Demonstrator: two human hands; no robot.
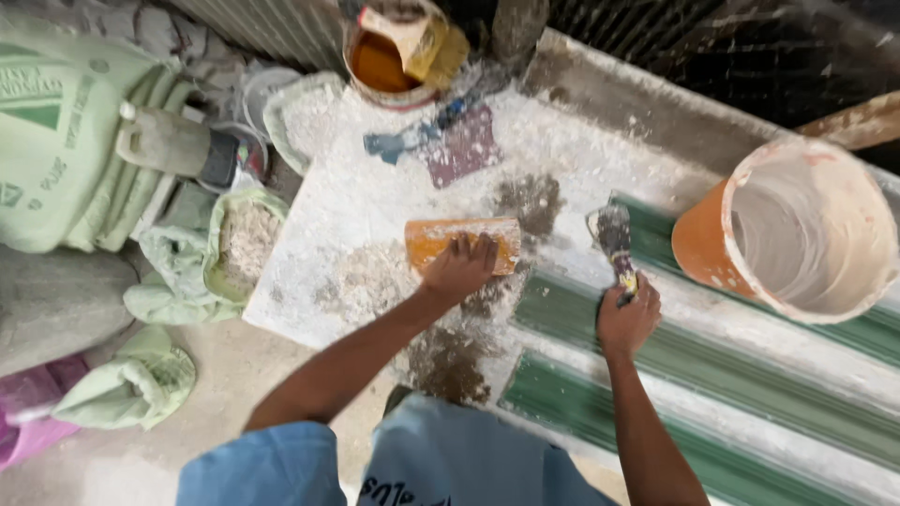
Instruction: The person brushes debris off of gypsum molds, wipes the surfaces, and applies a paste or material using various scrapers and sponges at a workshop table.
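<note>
left grip [459, 267] flat on orange float [461, 243] (fingers spread) | right grip [626, 319] clenching putty knife [616, 242]

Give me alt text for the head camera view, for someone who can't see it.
Seen from above, a person's left hand presses an orange block onto a white, powder-dusted board, while the right hand grips a putty knife over green ribbed sheeting. An orange bucket coated white inside stands at right, with green sacks at left.
</note>
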